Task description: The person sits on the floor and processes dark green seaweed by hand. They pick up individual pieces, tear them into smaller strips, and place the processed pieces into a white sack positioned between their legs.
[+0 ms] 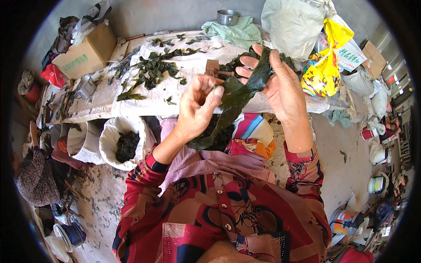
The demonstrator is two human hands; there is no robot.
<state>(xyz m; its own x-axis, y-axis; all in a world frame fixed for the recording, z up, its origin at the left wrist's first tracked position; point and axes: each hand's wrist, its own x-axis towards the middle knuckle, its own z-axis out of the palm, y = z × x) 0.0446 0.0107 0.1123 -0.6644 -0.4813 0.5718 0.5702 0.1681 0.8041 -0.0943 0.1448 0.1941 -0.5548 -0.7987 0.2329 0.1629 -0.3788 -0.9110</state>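
Note:
A long, dark green strip of seaweed (241, 98), probably kelp, is stretched between my two hands above the table's front edge. My left hand (199, 107) pinches its left side between thumb and fingertips. My right hand (279, 82) holds the upper part, the strip running between its thumb and raised fingers. The strip's lower end hangs toward my lap, over more dark seaweed. Just beyond my left hand, a rusty metal block (212, 67) with a bolt-like rod stands on the table. Behind my right hand lies a seaweed pile (241, 60), partly hidden.
Loose seaweed pieces (153, 67) lie on the white-covered table (141, 107). A white-lined bucket (107, 144) at left holds dark scraps. A metal cup (227, 17) sits on a green cloth (235, 31). A yellow bag (320, 75) stands at right. Another person (37, 177) is at far left.

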